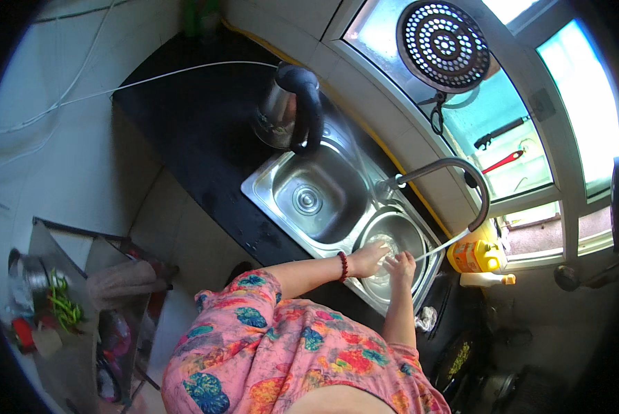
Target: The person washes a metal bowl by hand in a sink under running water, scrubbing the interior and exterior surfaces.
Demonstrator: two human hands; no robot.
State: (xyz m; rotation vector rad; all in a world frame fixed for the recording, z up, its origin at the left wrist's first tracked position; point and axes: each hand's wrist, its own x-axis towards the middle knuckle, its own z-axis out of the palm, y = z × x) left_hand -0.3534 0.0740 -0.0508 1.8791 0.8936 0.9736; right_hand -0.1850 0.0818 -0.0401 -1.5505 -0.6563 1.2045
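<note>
A round stainless steel bowl stands in the right-hand basin of a double sink, with water in it. My left hand, a red bead bracelet at the wrist, reaches over the bowl's near left side with its fingertips down at the water. Close beside it, my right hand is over the bowl with bent, spread fingers. From the curved faucet a stream of water falls slantwise towards the right hand. I see nothing clearly held; the left fingertips are blurred by water.
Left of the bowl is the other sink basin. An electric kettle stands at its far corner. A yellow jug and a crumpled cloth lie to the right, near a pan with food. A rack with green peppers stands left.
</note>
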